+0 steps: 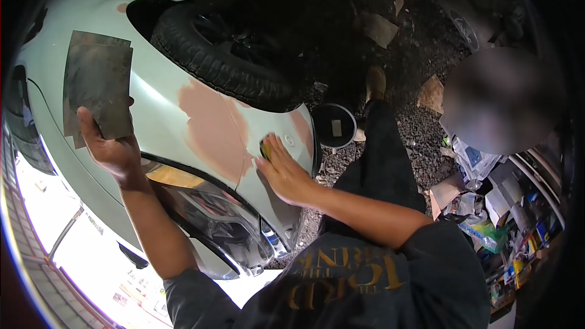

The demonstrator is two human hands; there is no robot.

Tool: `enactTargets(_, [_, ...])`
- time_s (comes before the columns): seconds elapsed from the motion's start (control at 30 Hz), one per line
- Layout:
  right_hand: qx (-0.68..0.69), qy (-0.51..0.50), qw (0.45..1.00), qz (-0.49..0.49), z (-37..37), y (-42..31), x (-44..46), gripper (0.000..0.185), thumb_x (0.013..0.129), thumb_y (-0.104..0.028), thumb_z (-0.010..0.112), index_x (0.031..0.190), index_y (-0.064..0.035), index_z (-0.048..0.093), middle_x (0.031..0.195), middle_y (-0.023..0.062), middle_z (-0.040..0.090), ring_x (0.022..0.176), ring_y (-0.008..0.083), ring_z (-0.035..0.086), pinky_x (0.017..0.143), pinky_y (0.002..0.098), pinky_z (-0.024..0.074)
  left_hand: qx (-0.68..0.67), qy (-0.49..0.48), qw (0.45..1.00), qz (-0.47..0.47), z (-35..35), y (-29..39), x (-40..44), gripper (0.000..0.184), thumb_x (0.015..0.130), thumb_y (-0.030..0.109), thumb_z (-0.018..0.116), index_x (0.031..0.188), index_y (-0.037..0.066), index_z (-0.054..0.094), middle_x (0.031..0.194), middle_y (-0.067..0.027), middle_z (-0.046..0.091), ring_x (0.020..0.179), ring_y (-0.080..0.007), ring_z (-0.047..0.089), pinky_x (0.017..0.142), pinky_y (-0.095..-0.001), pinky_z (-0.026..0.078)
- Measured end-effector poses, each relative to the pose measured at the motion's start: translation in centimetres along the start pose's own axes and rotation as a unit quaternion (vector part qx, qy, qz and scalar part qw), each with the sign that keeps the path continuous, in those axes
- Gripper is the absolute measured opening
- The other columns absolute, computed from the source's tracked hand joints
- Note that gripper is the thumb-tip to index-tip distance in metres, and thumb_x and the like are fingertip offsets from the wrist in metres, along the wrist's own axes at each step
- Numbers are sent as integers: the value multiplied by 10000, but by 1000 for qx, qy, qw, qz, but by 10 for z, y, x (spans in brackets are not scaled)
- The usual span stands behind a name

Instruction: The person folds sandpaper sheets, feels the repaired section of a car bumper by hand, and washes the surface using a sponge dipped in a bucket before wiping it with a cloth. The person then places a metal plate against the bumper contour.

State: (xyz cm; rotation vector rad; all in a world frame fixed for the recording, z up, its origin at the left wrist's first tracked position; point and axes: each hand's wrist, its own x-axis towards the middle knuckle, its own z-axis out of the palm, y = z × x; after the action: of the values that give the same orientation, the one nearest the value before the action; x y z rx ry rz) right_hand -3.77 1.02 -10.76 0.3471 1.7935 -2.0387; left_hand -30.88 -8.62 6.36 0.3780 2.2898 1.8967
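Note:
My left hand (113,152) is raised over the car and grips several dark grey sheets that look like sandpaper (97,82), thumb on the near face. My right hand (285,173) lies against the white car body (155,100), near the front badge. Under its fingers shows a small yellow-and-dark pad (265,149), mostly hidden by the hand. Beside it, a large pinkish-brown filler patch (210,128) spreads over the white panel below the tyre. Another smaller patch (300,125) lies near the car's edge.
A round dark basin (326,137) with a pale block in it stands on the gravel (420,140) next to my leg. A tyre (219,64) rises beside the panel. Cardboard pieces (431,93) and a heap of packaging (487,201) lie on the right. The headlight (219,222) is close to my arms.

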Motion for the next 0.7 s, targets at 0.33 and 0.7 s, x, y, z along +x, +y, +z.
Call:
enactTargets(0.33, [-19,-22,999,-25,5,4,-9,744,1065,-420,220,1502,173,119,1598,358,47,1521,423,34,1245,444,81,-28,-15,999,-25,-4,3,-1,430,1062,384,427,1167,7,606,1050,-126,679,901,-252,678,769,-324,552])
enactTargets(0.7, [6,-27,999,-40,-5,7,2,740,1066,-429,250,1513,149,135,1609,330,69,1526,399,51,1248,413,82,20,7,1000,-8,-3,-1,0,505,1072,384,389,1250,-63,543,1069,-186,670,890,-271,678,769,-328,550])
